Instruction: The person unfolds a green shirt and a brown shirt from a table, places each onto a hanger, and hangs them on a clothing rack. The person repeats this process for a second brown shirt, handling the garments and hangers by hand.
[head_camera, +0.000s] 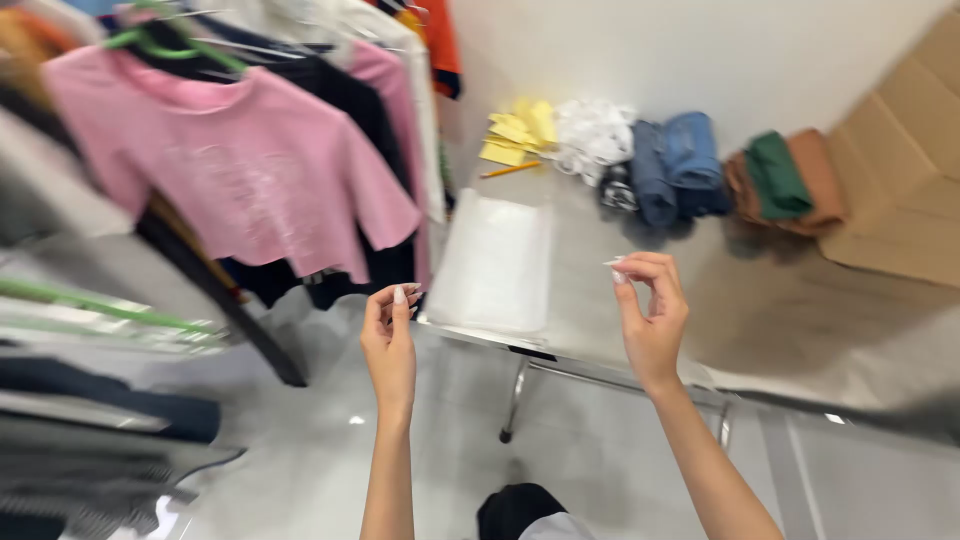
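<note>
both hands are raised over the near edge of the metal table (600, 300). the left hand (388, 335) has fingers pressed to thumb, the right hand (650, 305) likewise pinched; whether anything is held between them is too blurred to tell. just beyond lies a clear plastic bag (495, 262), flat on the table. farther back sit yellow paper sheets (520, 130), folded jeans (675, 165) and a pink shirt (240, 170) on a hanger.

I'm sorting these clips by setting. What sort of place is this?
Probably a clothing packing or stock room: a pink short-sleeved top hangs on a crowded garment rack, folded blue denim pieces lie on a grey metal table, and a flat clear plastic bag lies nearby.
</note>
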